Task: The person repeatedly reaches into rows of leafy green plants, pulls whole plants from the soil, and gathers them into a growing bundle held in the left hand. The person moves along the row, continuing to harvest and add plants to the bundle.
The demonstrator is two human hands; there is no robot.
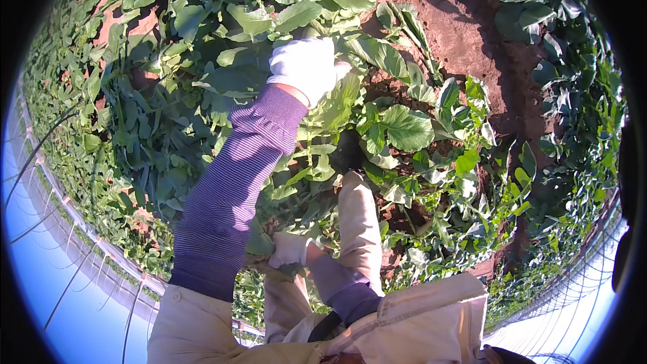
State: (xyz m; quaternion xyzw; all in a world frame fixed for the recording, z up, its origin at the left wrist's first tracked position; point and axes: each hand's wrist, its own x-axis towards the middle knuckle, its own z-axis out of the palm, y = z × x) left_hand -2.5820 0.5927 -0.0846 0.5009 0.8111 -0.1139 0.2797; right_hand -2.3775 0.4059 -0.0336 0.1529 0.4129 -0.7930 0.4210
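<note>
My left hand (pixel 306 68), in a white knit glove, is reached out forward and closed among broad green leaves (pixel 298 15). Pale leaf stalks (pixel 317 28) come out just beyond its fist, and it appears to grip them; the fingers' far side is hidden. A striped purple sleeve cover (pixel 237 172) runs along that arm. Low and close to my legs is my right hand (pixel 290 250), gloved too and in shade. It touches a large dark leaf (pixel 259 240), but its fingers are partly hidden, so I cannot tell whether it holds anything.
My leg in beige trousers (pixel 360 217) stands among leafy plants (pixel 404 129). Bare reddish soil (pixel 445 25) forms a strip at the upper right, with another crop row (pixel 581 71) beyond it. Dense foliage (pixel 141 126) covers the left. Thin hoops (pixel 76 283) arch at the lower left rim.
</note>
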